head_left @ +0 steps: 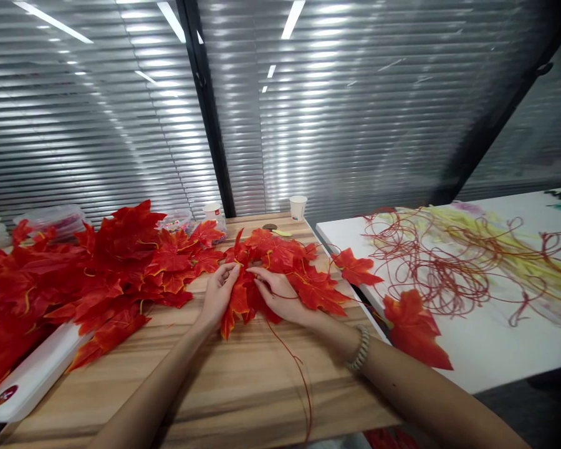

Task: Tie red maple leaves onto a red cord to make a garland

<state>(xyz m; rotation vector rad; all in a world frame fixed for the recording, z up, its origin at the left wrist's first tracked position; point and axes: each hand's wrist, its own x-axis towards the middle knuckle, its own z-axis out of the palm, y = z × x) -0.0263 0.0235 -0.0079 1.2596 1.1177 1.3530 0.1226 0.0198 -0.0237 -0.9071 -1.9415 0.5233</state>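
Over the wooden table, my left hand (219,292) is closed in a pinch on the edge of a red artificial maple leaf (237,305) with yellow margins. Facing it a little to the right, my right hand (278,293) has its fingers bent and pressed together at the leaf's stem end; what lies between those fingertips is hidden. A thin red cord (303,374) trails from below the leaves toward the table's near edge, and another stretch crosses my right hand. Beyond the right hand spreads a bunch of joined maple leaves (314,288).
A big heap of maple leaves (116,262) covers the left side, partly over a white power strip-like bar (42,368). Paper cups (298,207) and plastic tubs (51,218) stand at the back. Tangled red cord (439,268) and a loose leaf (414,327) lie on the white table.
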